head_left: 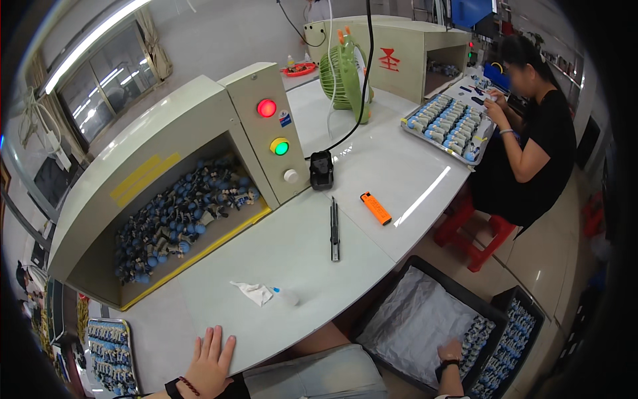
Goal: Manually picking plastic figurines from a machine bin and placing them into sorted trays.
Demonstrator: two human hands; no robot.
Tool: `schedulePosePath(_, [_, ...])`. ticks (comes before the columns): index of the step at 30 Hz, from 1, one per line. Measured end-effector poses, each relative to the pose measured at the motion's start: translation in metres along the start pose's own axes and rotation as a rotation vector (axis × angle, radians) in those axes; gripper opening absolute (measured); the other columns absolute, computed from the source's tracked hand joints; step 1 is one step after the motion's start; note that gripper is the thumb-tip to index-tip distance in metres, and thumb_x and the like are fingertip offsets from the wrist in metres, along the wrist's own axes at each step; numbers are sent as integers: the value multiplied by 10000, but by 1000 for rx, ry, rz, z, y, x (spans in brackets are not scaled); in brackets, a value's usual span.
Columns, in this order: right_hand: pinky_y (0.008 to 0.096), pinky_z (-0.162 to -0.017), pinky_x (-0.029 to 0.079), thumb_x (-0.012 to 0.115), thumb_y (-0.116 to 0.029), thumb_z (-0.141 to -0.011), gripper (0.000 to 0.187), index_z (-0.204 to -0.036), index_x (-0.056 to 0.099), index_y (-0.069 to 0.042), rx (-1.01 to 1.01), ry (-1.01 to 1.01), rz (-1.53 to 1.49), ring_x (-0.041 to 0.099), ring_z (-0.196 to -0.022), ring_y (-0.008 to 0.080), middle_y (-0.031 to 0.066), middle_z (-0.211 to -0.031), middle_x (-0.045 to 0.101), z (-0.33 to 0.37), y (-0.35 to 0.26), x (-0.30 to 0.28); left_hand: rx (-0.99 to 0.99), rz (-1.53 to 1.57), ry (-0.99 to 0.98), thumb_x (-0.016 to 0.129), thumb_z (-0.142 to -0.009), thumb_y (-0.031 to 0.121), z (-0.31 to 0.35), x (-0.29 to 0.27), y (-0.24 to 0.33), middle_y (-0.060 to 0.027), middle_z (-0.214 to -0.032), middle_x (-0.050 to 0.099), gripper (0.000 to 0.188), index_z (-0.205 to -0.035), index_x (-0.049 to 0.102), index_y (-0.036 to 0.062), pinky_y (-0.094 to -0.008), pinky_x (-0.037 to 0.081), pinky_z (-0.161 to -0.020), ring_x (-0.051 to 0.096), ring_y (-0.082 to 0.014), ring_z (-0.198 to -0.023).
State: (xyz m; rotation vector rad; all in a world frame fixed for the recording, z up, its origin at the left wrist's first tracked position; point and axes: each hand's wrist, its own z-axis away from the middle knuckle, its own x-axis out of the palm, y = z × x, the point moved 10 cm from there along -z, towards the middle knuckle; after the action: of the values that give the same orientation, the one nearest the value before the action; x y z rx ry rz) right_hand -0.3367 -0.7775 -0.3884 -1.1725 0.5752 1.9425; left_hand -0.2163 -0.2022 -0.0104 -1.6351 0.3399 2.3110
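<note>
My left hand (211, 358) lies flat on the near left of the pale table (279, 239), fingers stretched out, holding nothing. Low on the right, my right hand (450, 350) reaches into a black crate (458, 282). Its fingers are curled where a crumpled translucent plastic sheet (419, 319) meets rows of small blue-and-white figurines (477, 338); what they grip, if anything, is hidden. Beyond my left hand are a crumpled white tissue (256, 292) and a small clear object with a blue tip (287, 296). Farther off rest a black utility knife (334, 229) and a flat orange case (376, 208).
A beige machine (166, 126) with an opening full of blue-headed figurines stands left. Figurines fill a tray (111, 356) at lower left and another crate (508, 339). A seated person (535, 146) works beside a tray (448, 123). A green fan (342, 73) stands behind.
</note>
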Motion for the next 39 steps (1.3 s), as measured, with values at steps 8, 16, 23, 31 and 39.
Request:
schedulePosePath(8, [409,-956,420,674,-154,-708,824,-1373,189,-113,655,-193,60,444,-1155,365,187,-1386,243,21,223,111,8,-56,-69,791,-568,175,-10,-1,7,-348,-1381,140,1006,-1355,197,-24,-560,289,-996,190,-503,-1283])
schedulePosePath(16, [412,-928,443,638,-96,-730,789,-1377,189,-141,740,-52,-62,476,-1120,366,186,-1384,241,5,289,191,-33,-63,-98,780,-572,134,-10,-1,9,-360,-1380,108,1010,-1346,164,-69,-548,273,-1011,154,-511,-1290])
schedulePosePath(23, [414,-903,464,606,-44,-749,767,-1381,189,-166,829,111,-188,503,-1089,366,186,-1382,239,-9,298,201,-34,-80,-100,770,-574,104,-14,1,12,-369,-1376,98,1014,-1338,134,-99,-549,268,-1012,151,-523,-1283])
schedulePosePath(31, [434,-756,517,574,51,-748,799,-1382,217,-282,697,237,-264,577,-958,372,200,-1403,218,-23,264,169,-41,-90,-79,754,-571,73,-8,1,14,-371,-1376,89,1016,-1344,116,-96,-552,266,-1004,155,-534,-1275])
schedulePosePath(39, [416,-889,455,704,-156,-696,841,-1383,229,-257,610,150,-311,549,-1000,394,222,-1343,271,6,265,143,9,-81,-92,759,-541,64,-17,10,14,-377,-1370,100,1028,-1329,127,-123,-514,235,-1037,157,-529,-1274])
